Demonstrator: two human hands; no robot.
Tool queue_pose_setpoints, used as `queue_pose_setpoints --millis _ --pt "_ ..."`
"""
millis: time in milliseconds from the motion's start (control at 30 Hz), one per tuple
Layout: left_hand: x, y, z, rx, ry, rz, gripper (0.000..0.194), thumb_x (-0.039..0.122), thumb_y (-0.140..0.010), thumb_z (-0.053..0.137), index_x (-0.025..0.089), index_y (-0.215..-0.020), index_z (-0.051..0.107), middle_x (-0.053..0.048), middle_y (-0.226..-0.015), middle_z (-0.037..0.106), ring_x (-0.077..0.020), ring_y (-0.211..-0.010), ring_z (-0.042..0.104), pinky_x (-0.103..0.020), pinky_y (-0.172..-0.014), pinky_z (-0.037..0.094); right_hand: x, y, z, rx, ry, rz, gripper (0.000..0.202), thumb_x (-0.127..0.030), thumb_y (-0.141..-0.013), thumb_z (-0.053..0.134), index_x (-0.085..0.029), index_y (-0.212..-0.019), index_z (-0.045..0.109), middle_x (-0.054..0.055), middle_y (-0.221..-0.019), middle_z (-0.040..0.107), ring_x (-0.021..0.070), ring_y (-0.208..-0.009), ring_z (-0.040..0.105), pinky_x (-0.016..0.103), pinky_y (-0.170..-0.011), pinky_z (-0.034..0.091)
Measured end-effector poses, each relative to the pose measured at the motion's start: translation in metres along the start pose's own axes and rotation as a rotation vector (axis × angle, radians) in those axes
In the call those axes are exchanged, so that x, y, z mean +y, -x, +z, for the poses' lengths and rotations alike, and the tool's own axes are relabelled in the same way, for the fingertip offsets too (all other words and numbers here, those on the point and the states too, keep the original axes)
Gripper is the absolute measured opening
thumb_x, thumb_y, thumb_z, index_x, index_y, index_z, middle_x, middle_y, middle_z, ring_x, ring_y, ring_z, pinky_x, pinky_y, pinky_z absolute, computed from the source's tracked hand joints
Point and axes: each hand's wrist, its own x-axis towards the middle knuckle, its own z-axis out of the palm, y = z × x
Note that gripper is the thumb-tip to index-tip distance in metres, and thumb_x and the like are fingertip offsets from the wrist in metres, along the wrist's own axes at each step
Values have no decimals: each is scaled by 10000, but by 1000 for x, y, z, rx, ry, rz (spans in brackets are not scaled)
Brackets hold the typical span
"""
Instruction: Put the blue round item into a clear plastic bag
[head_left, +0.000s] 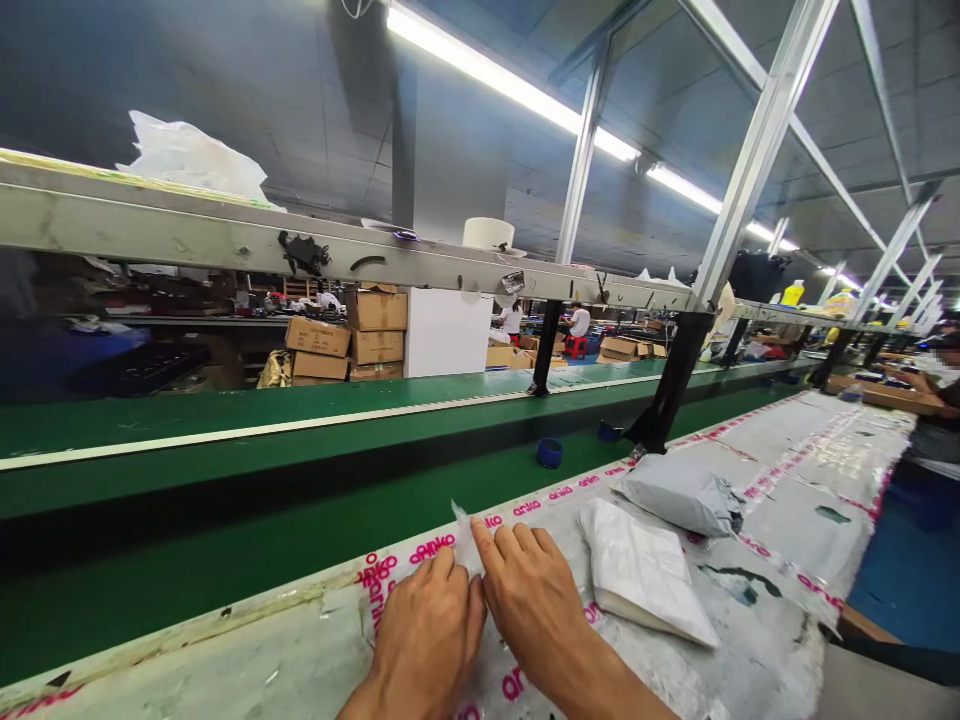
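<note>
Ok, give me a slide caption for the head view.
Both hands, left hand and right hand, pinch a small white slip beside the green conveyor.

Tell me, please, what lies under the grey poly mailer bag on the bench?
The grey mailer bag rests on the bench's taped plastic covering, printed with pink lettering. Whatever is directly beneath the bag is hidden.

One view only, from the person's head, and it is tipped up more than down: the bench edge (225,610) sits low in the frame, close under the lens. Beyond that edge the green conveyor (225,440) runs off to the right, with the metal shelf rail (225,240) above it and the ceiling light strip (510,85) higher up. There is no second view to overlap with.
</note>
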Motion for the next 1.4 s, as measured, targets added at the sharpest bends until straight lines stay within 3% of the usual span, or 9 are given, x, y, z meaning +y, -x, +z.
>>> queue_pose_setpoints --millis 233,367,467,567,733,867,967,1167,1400 --pt "-1 -1 0 40 -94 -35 286 99 -941 475 188 -810 713 -58 -837 712 -248 -740 728 -333 -632 565 0 3 3 83 -136 119 224 -139 -926 583 -144 -1128 680 62 -849 662 250 -783 572 395 -729 342" --pt "0 1 -1 46 -129 -4 230 45 -859 549 184 -788 717 -56 -819 718 -260 -726 725 -346 -630 572 -4 2 3 89 -153 171 197 -158 -926 593 -143 -1098 687 65 -880 688 245 -806 608 383 -731 354" --pt "1 2 0 61 -145 6 248 77 -897 518 189 -781 707 -56 -799 709 -270 -721 723 -368 -615 582 -3 0 5 80 -140 202 109 -121 -932 596 -182 -926 687 43 -809 676 243 -770 608 386 -717 359" --pt "1 2 1 80 -159 11 276 104 -929 487 190 -776 699 -57 -778 701 -280 -717 724 -390 -600 594 -1 0 7 60 -119 215 120 -77 -883 661 -197 -884 664 35 -823 681 249 -767 611 388 -708 378" --pt "-5 1 3 92 -187 -4 330 156 -987 457 180 -773 707 -68 -753 710 -286 -692 730 -384 -566 589 -5 4 9 28 -87 156 483 26 -783 677 -164 -1221 600 58 -932 700 251 -799 627 384 -694 431" --pt "-12 1 5 73 -208 -25 289 116 -971 479 180 -803 705 -58 -780 709 -267 -707 729 -348 -586 578 -12 6 5 -21 -85 89 689 39 -741 669 -180 -1370 493 45 -919 670 252 -774 618 388 -673 463" --pt "-16 2 6 47 -213 -39 275 17 -911 500 187 -887 714 -45 -840 714 -246 -742 731 -318 -613 578 -16 6 4 -40 -107 77 619 38 -749 679 -225 -1291 541 45 -973 676 249 -798 622 369 -666 484" --pt "-17 0 5 -17 -183 -47 303 -29 -861 522 188 -934 721 -37 -893 723 -250 -765 737 -336 -627 611 -18 8 15 -24 -111 62 286 38 -728 696 -212 -856 645 105 -1251 673 285 -893 639 389 -675 530" --pt "-15 0 6 -46 -125 -79 447 -17 -873 531 212 -1225 683 -56 -1029 738 -263 -868 748 -380 -727 641 -17 7 23 47 -217 171 290 42 -758 618 -180 -935 680 116 -1145 718 273 -894 654 374 -721 501"
